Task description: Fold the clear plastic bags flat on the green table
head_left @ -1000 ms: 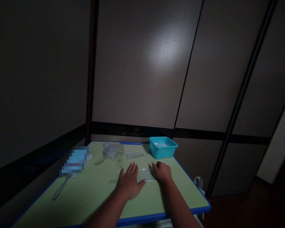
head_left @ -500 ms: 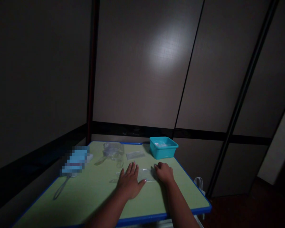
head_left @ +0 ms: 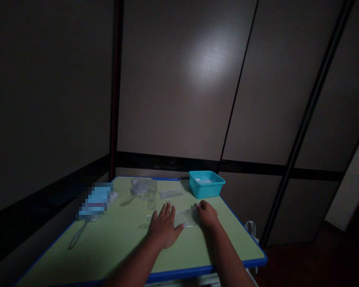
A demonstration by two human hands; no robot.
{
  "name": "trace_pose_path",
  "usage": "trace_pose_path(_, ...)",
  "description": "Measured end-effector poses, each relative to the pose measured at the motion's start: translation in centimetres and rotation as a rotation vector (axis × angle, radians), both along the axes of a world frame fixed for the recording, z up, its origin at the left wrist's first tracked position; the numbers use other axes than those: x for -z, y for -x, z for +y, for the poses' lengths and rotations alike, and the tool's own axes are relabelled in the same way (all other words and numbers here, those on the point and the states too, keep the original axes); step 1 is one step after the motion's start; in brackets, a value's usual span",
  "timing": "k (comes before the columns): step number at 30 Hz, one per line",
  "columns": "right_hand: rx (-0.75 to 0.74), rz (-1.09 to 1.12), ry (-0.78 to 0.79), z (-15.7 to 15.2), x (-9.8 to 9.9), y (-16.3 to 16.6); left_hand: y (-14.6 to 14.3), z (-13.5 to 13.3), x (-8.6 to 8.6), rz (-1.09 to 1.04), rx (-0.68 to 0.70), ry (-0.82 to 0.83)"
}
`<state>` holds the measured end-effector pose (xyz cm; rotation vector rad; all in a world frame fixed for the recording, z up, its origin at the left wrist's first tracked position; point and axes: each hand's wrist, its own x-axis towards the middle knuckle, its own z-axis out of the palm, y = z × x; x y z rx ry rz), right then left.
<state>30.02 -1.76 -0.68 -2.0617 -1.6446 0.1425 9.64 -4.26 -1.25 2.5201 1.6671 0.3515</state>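
Observation:
A clear plastic bag (head_left: 189, 217) lies flat on the green tabletop under my hands. My left hand (head_left: 164, 226) rests palm down across its left part, fingers spread. At the bag's right end, my right hand (head_left: 208, 214) is closed with its fingers curled, seemingly pinching the edge; the fingertips are partly hidden. Just beyond lies a small flat clear packet (head_left: 171, 193). A crumpled clear plastic bag (head_left: 143, 189) sits farther left.
A turquoise basket (head_left: 207, 189) with clear plastic inside stands at the table's back right. On the left edge lies a blurred-out blue object (head_left: 96, 200) with a strap loop (head_left: 77, 236). The blue-rimmed table (head_left: 113, 255) stands against panelled cabinets (head_left: 173, 99). A white bag handle (head_left: 251, 227) hangs at right.
My right hand has shifted slightly right, and more of the bag's right part shows between the hands. My left hand stays in place.

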Motion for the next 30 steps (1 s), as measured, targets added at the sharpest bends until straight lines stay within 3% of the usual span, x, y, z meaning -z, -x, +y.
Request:
trace_pose_path(7,-0.062,0.112,0.002,-0.16,-0.17,0.14,-0.05,0.02,0.07,-0.003,-0.004,0.003)
trace_pose_path(20,-0.101,-0.041,0.049,-0.47,0.09,-0.03,0.02,0.07,0.24,-0.006,-0.001,0.010)
trace_pose_path(30,-0.113,0.108,-0.026,-0.42,-0.15,-0.10,-0.09,0.09,0.49,0.000,-0.017,-0.023)
